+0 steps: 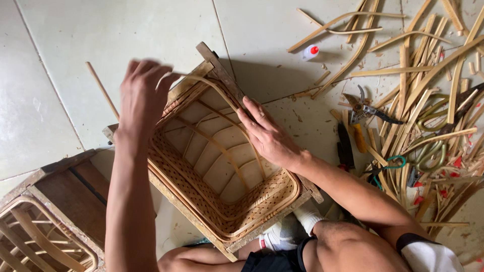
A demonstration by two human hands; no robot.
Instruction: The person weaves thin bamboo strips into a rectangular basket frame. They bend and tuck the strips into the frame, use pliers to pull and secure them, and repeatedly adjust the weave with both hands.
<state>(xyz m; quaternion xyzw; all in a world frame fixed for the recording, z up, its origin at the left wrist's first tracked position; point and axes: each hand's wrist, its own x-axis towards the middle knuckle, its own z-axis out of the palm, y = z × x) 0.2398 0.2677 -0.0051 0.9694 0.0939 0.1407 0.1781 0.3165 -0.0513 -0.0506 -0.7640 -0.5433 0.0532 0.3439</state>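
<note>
Bamboo strip (212,84) is pinched by the left hand (142,95) over the woven basket (222,166); the right hand (267,135) is pressed flat, fingers together, on its far rim.

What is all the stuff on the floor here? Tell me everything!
Woven basket: one, tan, centre, in a wooden frame.
Cane strip: one, tan, bent over the basket rim.
Second frame: one, brown, bottom left.
Glue bottle: one, white with red cap, top centre.
Pliers: one, grey, right.
Cane offcuts: many, tan, right.
Thin stick: one, tan, left.
Left hand: holds the strip.
Right hand: rests on the rim.
</note>
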